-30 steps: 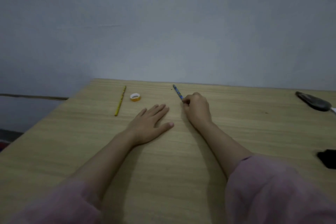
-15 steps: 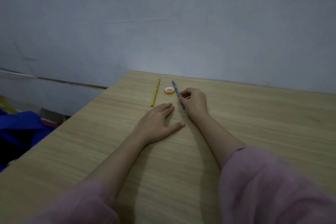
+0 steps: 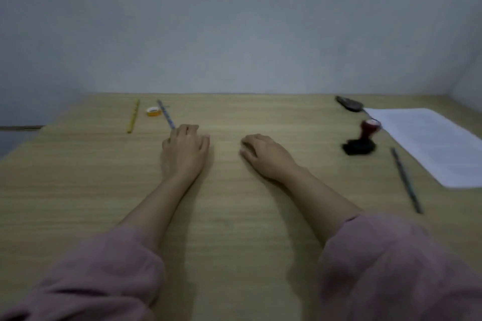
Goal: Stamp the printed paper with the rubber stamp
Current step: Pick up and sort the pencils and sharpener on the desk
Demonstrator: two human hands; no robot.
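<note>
Head view, near to far. 2 pink sleeves [image 3: 391, 268] fill the lower edge, with both bare forearms running forward over the wooden table [image 3: 234, 216].

Right hand [image 3: 266, 156]: palm down on the table, fingers loosely curled and close together, holding nothing. Left hand [image 3: 186, 150]: also palm down, fingers curled under and together. Its fingertips lie at the near end of a blue pencil [image 3: 165, 113]; whether they touch it cannot be told through the blur.

Task items lie to the right of both hands. The rubber stamp [image 3: 369, 128] is to the right of the right hand and slightly farther out, well apart from it, its red handle tilted up and to the right. Just beside it on the near side sits a black pad-like object [image 3: 357, 148]; contact between the 2 cannot be told. The printed paper [image 3: 430, 141] lies flat farther right, its long axis running from far-left to near-right, cut off by the frame edge. A dark pencil [image 3: 405, 180] lies between the black object and the paper's near corner.

Judgement: the right hand is the nearer; the coming reach goes rightward and a little forward. No stamping has begun.

Far edge: a yellow pencil [image 3: 133, 117], a tape roll [image 3: 153, 111], and a dark object [image 3: 349, 104] by the paper's far corner.
</note>
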